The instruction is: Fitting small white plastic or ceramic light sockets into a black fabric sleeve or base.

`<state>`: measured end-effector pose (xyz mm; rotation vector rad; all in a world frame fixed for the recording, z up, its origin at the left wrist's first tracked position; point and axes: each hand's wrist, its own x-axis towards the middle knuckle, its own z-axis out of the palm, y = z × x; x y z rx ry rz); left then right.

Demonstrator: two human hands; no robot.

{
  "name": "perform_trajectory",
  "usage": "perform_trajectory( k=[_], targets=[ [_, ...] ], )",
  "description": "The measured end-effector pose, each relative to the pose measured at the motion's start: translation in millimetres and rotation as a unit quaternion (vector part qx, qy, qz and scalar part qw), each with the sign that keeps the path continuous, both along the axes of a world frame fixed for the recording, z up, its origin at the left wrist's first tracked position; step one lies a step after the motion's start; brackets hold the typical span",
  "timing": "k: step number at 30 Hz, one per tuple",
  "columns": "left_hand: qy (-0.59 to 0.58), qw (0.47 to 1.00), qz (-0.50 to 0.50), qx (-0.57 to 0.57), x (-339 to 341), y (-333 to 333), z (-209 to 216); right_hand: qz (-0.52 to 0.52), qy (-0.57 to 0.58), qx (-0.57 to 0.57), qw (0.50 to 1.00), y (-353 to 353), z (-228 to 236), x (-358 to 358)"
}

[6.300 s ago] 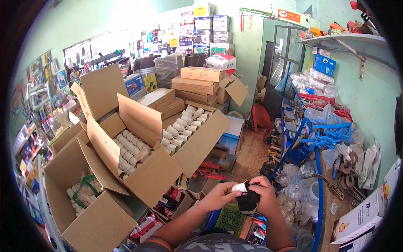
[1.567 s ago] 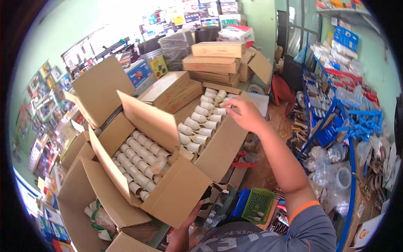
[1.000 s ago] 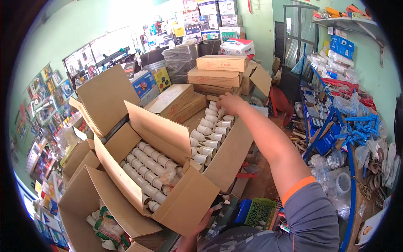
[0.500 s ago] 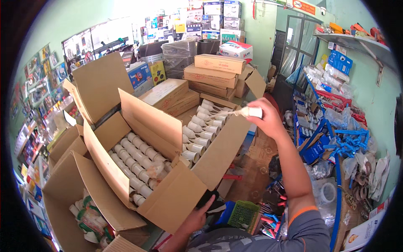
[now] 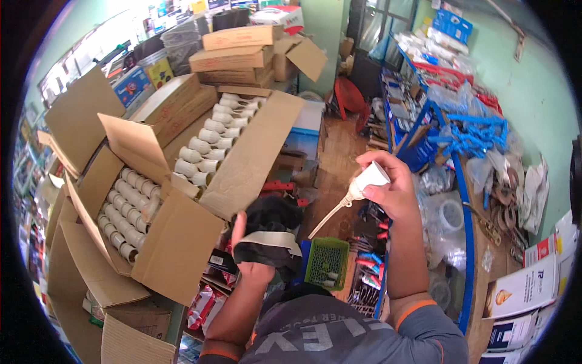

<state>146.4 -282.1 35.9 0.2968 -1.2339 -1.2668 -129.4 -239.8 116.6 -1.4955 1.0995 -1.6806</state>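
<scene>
My right hand (image 5: 397,188) is raised at the right, its fingers and thumb wrapped round a white lamp socket (image 5: 371,177). Pale twisted wires trail from the socket down to the left. My left hand (image 5: 253,270) is closed on a black cloth item (image 5: 276,246) with a light grey band; whether it is a cap or a strap I cannot tell. Left of my hands, an open flat carton (image 5: 257,142) holds rows of similar white sockets (image 5: 203,142). In front of it stands a deeper open carton (image 5: 176,242) packed with stacked white cylindrical parts (image 5: 127,206).
A green basket (image 5: 327,264) with small white pieces sits below my hands. Screwdrivers (image 5: 370,273) and other tools lie beside it. Shut cardboard boxes (image 5: 233,57) are piled at the back. Along the right runs a blue-edged shelf (image 5: 467,242) crowded with bagged goods and tools.
The view has swung right and down. My right hand has come lower and nearer with the socket, away from the flat carton. My left hand has risen with the black cloth item.
</scene>
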Motion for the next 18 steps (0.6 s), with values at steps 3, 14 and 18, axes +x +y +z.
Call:
perform_trajectory(
  k=[3, 14, 18],
  targets=[
    [0.056, 0.992, -0.058, 0.093, -18.4, 0.9, 26.1, 0.101, -0.095, 0.015, 0.990, 12.6, -3.6, 16.7],
    [-0.226, 0.963, -0.148, 0.009, -43.1, 10.3, 48.1, 0.027, -0.143, -0.058, 0.988, 23.4, -4.3, 48.8],
    [-0.258, 0.955, -0.138, -0.042, -40.9, 12.2, 46.7, 0.044, -0.106, -0.092, 0.989, 24.4, -12.6, 50.7]
  ],
)
